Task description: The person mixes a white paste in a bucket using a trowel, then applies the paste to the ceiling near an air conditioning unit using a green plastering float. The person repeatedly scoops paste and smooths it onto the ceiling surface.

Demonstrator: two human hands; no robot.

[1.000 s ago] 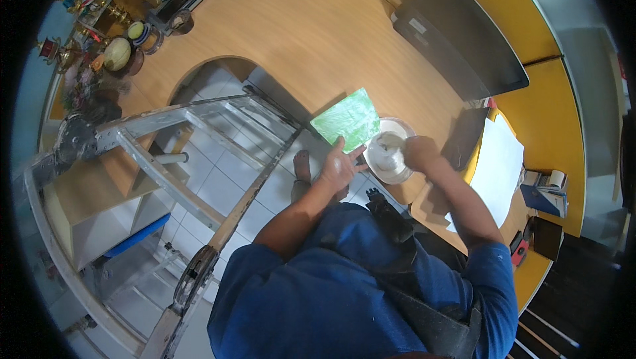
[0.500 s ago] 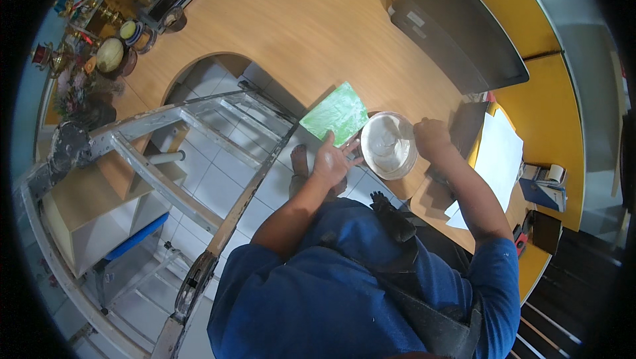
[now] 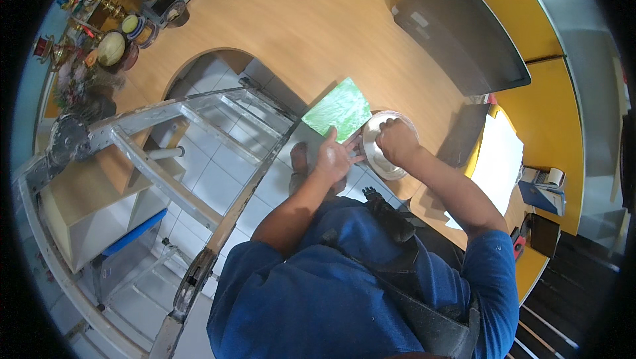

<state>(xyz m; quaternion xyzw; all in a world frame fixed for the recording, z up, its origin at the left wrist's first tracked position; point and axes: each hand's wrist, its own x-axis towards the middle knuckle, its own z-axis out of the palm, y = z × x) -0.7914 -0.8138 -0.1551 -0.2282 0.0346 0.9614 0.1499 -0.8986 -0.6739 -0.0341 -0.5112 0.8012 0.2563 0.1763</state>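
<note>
Board, green and pinched mid-frame by fingers of the left hand, could tip against the white tub should they slip, while whether the right hand grips anything cannot be told.

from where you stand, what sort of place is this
Probably an office or study: there's a curved wooden desk, what looks like a monitor against a yellow partition, and white papers beside it.

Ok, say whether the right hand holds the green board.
No, the right hand is over the tub; the left hand holds the board.
</note>
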